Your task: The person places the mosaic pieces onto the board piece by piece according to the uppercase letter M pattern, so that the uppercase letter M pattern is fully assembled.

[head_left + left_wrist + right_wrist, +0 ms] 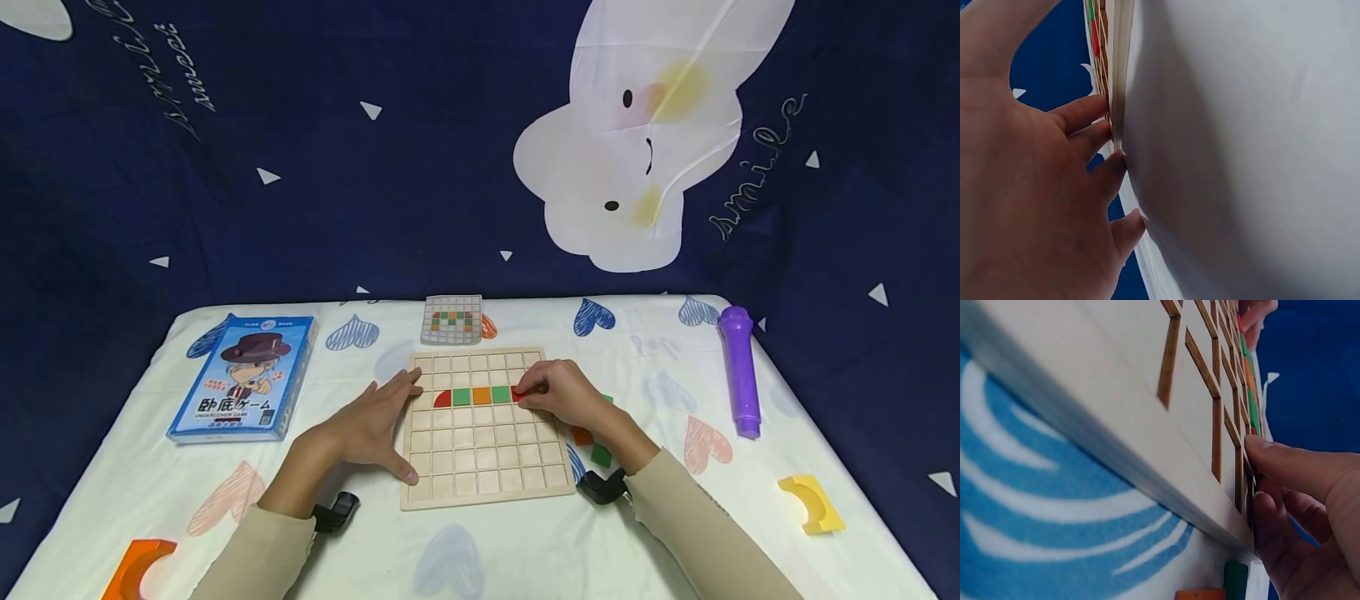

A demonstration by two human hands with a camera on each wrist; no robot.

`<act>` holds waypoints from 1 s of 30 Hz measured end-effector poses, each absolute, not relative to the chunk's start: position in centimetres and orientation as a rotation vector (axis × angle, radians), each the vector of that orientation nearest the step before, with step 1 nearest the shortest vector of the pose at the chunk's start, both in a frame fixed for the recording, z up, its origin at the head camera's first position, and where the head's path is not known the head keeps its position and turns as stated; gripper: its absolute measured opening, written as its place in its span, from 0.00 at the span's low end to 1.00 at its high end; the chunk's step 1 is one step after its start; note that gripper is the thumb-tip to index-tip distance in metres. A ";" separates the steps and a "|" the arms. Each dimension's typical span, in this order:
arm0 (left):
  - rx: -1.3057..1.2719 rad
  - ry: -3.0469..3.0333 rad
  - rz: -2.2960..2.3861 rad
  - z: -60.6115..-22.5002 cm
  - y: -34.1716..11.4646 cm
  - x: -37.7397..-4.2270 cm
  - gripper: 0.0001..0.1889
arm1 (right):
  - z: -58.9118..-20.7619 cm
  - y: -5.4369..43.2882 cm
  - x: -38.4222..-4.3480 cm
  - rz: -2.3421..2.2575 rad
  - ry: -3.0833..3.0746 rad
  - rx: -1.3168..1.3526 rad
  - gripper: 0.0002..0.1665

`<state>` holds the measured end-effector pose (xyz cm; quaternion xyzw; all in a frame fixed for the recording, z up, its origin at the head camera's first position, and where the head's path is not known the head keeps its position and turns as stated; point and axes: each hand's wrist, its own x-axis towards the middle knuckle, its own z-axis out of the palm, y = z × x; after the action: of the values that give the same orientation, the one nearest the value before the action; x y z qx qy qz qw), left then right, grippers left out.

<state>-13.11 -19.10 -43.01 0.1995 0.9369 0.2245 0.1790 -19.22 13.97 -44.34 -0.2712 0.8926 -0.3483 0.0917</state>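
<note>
A wooden grid board (487,483) lies on the cloth. Across one of its upper rows runs a line of tiles: a rounded red one (443,399), a green one (461,397), an orange one (481,397) and another green one (500,395). At the right end of that row my right hand (567,397) pinches a red tile (516,393), mostly covered by the fingers. My left hand (367,423) is spread along the board's left side, thumb and fingertips at the frame. In the left wrist view, fingers (1082,114) touch the board's edge.
Behind the board lies a small card (452,332) printed with a coloured grid pattern. Loose green (601,455) and orange (581,436) tiles lie beside the right forearm. Around are a blue game box (243,379), purple stick (741,375), yellow arch block (813,504) and orange arch block (135,567).
</note>
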 end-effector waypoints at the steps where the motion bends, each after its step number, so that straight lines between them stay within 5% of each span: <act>1: 0.556 2.644 0.640 -43.0 -19.1 -13.1 0.70 | -44.3 13.9 -19.2 -1.036 2.651 -0.802 0.09; 30: 0.545 2.611 0.651 -42.8 -18.8 -13.2 0.78 | -42.7 20.5 -17.6 -1.100 2.644 -0.781 0.24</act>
<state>-13.17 -18.79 -42.82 0.1946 0.9324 0.2325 0.1967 -17.62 20.52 -42.67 -0.2622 0.8874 -0.3691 0.0865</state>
